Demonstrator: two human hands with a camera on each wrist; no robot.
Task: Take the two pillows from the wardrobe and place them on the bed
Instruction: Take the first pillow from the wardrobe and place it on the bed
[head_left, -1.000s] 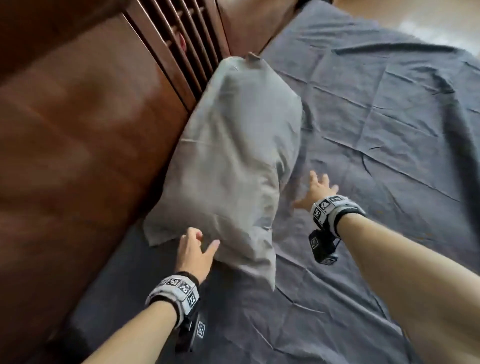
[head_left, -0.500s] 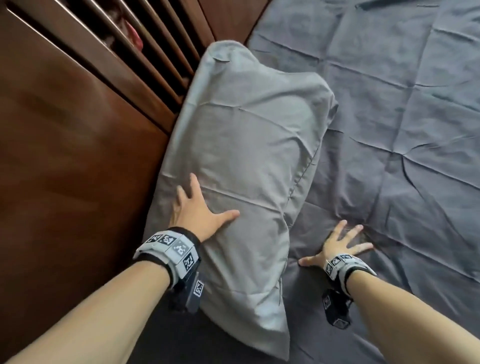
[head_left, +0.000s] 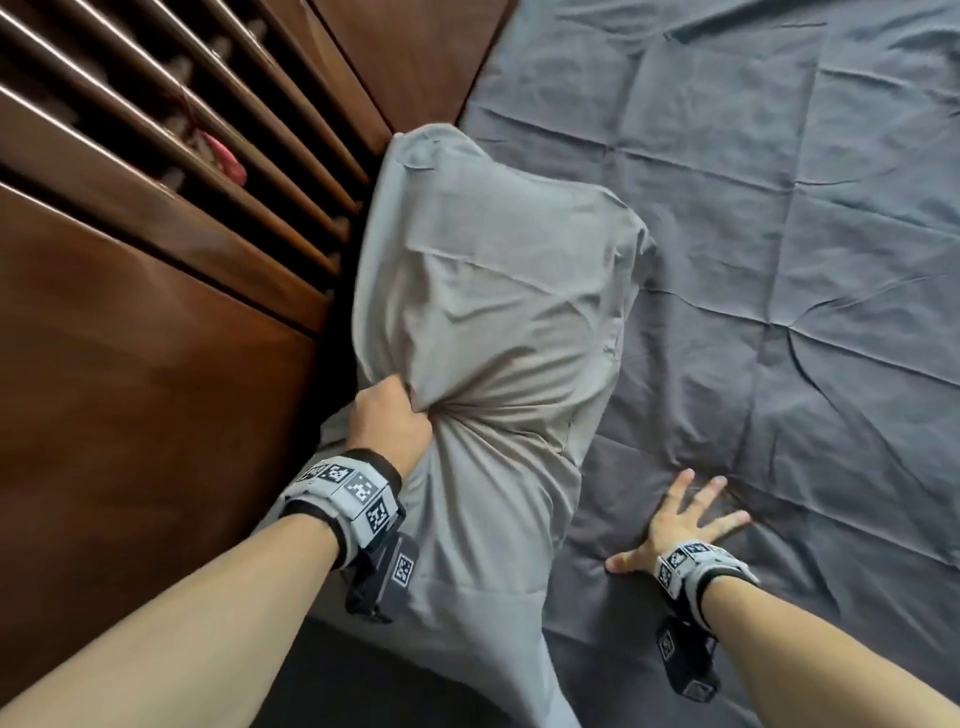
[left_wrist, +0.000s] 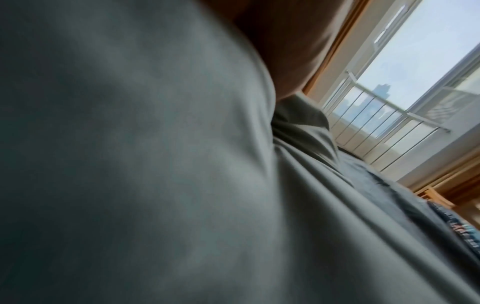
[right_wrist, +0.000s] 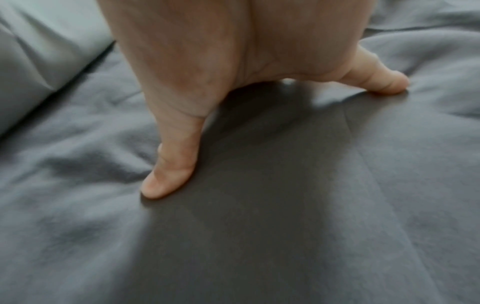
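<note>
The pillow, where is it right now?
In the head view the pillow lies on the bed against the wooden headboard, gripped by the left hand.

Creased dark grey bed (head_left: 779, 312), grey pillow (head_left: 493, 312) apparently resting on it

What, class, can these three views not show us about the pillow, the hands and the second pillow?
- Left hand fingers: head view, buried in bunched pillow fabric; left wrist view shows only blurred cloth.
- Second pillow: in no view.
- Behind the wooden slats: dark, only a pink scrap shows.
- Right hand fingers: right wrist view, mostly cut off by the top edge.
</note>
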